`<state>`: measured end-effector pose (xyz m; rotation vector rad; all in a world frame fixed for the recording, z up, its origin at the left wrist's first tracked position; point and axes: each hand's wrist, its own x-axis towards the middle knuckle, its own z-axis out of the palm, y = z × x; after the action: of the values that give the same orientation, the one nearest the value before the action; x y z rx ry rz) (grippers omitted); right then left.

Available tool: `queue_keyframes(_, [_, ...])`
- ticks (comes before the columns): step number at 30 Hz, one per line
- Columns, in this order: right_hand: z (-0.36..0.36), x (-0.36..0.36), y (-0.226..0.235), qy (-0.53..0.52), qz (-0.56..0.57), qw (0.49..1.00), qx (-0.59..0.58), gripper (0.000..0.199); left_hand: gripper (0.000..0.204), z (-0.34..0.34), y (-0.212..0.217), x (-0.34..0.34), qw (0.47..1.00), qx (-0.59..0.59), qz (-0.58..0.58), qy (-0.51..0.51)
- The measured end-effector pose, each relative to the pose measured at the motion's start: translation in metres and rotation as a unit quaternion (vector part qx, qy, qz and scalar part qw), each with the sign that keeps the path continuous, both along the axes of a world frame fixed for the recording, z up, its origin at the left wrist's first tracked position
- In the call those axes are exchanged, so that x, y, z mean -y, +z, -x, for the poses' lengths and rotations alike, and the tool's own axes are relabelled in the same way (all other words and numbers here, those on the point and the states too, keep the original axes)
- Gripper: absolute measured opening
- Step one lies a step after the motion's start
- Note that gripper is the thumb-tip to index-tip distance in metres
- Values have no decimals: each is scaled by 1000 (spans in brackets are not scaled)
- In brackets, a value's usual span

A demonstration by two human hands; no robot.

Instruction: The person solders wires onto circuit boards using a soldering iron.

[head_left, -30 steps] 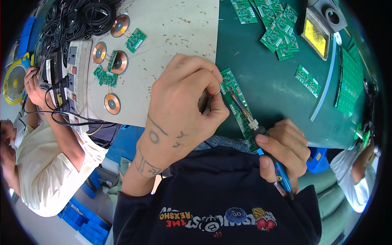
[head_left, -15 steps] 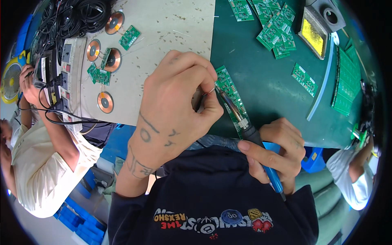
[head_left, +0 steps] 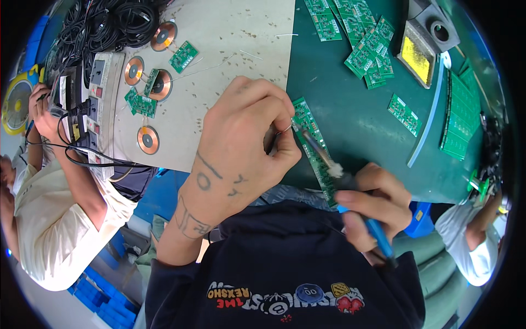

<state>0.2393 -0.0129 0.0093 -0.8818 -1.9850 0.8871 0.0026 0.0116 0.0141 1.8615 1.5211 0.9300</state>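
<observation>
My left hand [head_left: 241,137] is closed in a pinch at the top left edge of a long green circuit board [head_left: 310,122]. A short bit of thin wire [head_left: 284,130] shows at its fingertips; the rest is hidden by the fingers. My right hand [head_left: 382,205], a little blurred, grips a soldering iron [head_left: 324,156] with a blue and black handle. The iron slants over the board, its tip close to the left fingertips. Whether the tip touches the board, I cannot tell.
Copper coils [head_left: 148,140] and small green boards [head_left: 183,56] lie at left beside a power strip [head_left: 101,109] and black cables [head_left: 123,24]. More boards [head_left: 370,46], a soldering stand with yellow sponge [head_left: 415,60] and a pale blue tube [head_left: 427,129] are at right. Co-workers sit either side.
The iron and my right hand have shifted slightly down and right, drawing the tip back a little from the left fingertips. My left hand keeps its pinch. The whole view has shifted slightly.
</observation>
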Motion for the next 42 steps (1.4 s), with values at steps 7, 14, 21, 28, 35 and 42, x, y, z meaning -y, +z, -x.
queue_keyframes(7, [20,7,-8,-179,73,967,-165,31,17,0,-1,0,1000,-4,0,-6])
queue_keyframes(14, [46,-22,-6,-112,93,983,-115,27,16,1,3,-1,1000,-9,19,-9])
queue_keyframes(21, [49,-30,-10,-18,0,999,-45,31,17,6,0,1,999,11,32,-24])
queue_keyframes(28, [54,-29,-7,-31,-9,999,-21,35,19,28,-9,-4,991,83,20,-107])
queue_keyframes(35, [60,-26,-6,-59,61,996,-16,36,18,28,-13,-1,990,93,14,-107])
queue_keyframes(42, [61,-28,-7,-58,20,998,11,36,17,26,-17,0,990,95,-13,-106])
